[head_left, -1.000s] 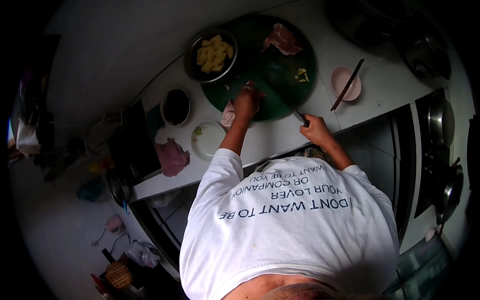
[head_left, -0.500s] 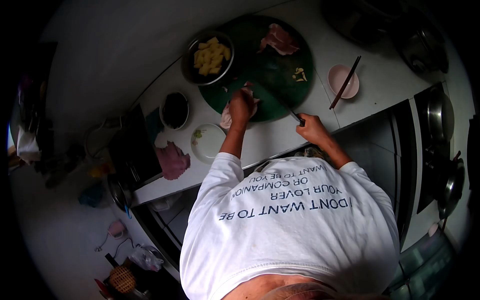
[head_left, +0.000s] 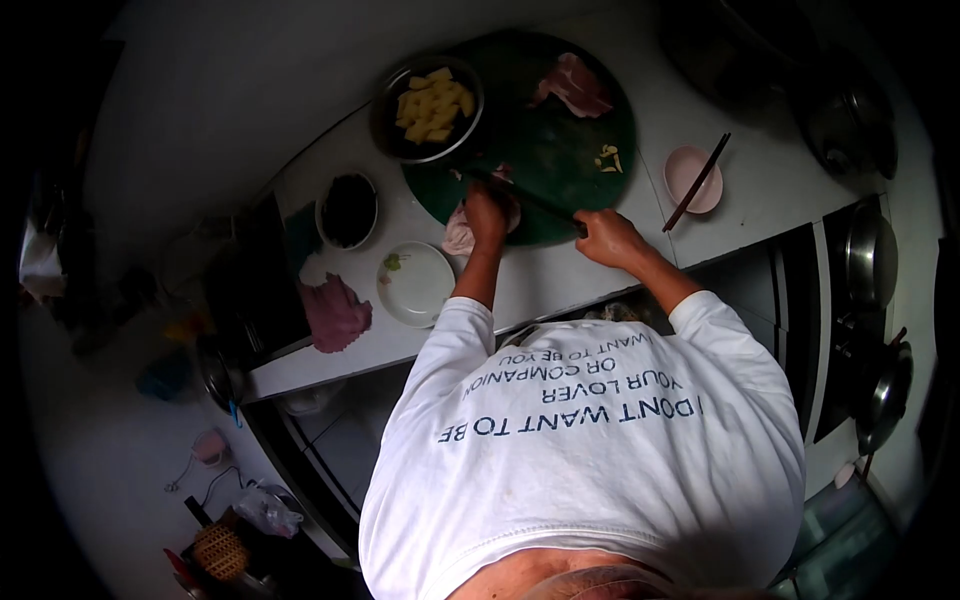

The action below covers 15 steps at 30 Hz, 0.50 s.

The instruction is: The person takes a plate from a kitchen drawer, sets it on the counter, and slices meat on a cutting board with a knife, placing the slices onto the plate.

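My right hand [head_left: 612, 240] is closed round the handle of a kitchen knife [head_left: 540, 204]. Its dark blade reaches left across the green round cutting board [head_left: 590, 190] to just above my left hand [head_left: 488, 218]. With curled fingers, that hand presses a piece of raw meat [head_left: 459, 236] at the board's near edge. Small meat bits lie by the blade. Farther back on the board is a larger slab of raw meat [head_left: 574, 87]. Several pale yellow pieces [head_left: 609, 158], perhaps garlic, lie at the board's right.
A metal bowl of yellow chunks [head_left: 437, 108] overlaps the board's left edge. Left of my arm are a white plate [head_left: 412, 290], a bowl with dark contents [head_left: 348, 211] and a mauve cloth [head_left: 335, 313]. Chopsticks [head_left: 697, 182] rest across a pink bowl [head_left: 686, 172]. Pans [head_left: 868, 258] stand at right.
My right hand has moved left and slightly up with the knife, bringing the blade closer to my left hand. My left hand stays on the meat. The whole view has shifted slightly.
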Each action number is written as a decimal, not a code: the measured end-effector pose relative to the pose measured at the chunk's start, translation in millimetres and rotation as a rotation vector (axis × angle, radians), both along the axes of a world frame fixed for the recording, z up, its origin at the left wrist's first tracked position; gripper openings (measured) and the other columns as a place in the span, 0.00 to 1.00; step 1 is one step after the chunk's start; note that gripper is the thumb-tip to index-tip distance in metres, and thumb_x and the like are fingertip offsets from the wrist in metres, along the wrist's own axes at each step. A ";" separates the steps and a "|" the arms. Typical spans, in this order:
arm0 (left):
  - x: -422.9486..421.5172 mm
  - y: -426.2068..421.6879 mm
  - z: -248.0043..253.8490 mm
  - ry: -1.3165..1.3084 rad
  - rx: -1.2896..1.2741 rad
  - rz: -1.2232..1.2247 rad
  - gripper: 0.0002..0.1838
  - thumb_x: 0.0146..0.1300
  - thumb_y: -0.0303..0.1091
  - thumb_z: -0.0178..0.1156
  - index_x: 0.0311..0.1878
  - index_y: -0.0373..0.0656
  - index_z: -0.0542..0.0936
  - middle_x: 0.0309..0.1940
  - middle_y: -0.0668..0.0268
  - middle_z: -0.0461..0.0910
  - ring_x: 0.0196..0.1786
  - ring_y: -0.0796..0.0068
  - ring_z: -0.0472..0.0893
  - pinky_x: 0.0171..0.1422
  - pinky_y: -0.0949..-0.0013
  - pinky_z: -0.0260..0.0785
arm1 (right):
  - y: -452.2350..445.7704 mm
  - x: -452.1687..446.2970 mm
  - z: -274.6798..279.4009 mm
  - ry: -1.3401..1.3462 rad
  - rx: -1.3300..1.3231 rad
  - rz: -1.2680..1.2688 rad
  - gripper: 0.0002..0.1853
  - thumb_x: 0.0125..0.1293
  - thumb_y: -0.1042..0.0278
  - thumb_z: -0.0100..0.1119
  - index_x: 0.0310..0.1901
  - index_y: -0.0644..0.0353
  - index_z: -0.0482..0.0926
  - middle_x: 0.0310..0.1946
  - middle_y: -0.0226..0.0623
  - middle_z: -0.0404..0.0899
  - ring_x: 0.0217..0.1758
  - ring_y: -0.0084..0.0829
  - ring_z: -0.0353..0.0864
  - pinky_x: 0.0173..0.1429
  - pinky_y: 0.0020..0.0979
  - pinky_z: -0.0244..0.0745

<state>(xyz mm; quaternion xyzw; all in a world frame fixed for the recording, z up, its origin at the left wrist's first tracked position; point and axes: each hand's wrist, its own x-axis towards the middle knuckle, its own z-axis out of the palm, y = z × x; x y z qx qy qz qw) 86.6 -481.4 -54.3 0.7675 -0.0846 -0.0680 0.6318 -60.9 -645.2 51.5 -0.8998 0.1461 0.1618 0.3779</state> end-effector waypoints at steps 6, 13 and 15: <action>2.7 5.7 -13.8 -0.505 0.411 -0.135 0.07 0.49 0.28 0.62 0.33 0.41 0.81 0.36 0.53 0.80 0.41 0.52 0.79 0.44 0.58 0.71 | -16.7 10.1 13.0 0.091 0.020 0.066 0.16 0.51 0.71 0.56 0.42 0.67 0.80 0.35 0.58 0.80 0.43 0.53 0.80 0.48 0.43 0.75; -4.2 6.8 -8.5 -0.457 0.478 -0.072 0.14 0.45 0.28 0.64 0.39 0.41 0.81 0.38 0.54 0.80 0.40 0.52 0.79 0.44 0.56 0.72 | -27.3 30.7 1.1 0.150 -0.060 0.201 0.20 0.51 0.72 0.55 0.47 0.71 0.78 0.38 0.60 0.80 0.44 0.52 0.81 0.49 0.39 0.74; -5.9 7.6 -1.2 -0.444 0.394 -0.071 0.17 0.45 0.29 0.67 0.42 0.41 0.81 0.39 0.52 0.79 0.40 0.51 0.78 0.45 0.55 0.72 | -27.9 44.4 1.3 0.161 -0.114 0.263 0.19 0.51 0.72 0.55 0.45 0.71 0.79 0.38 0.61 0.80 0.44 0.53 0.80 0.50 0.41 0.74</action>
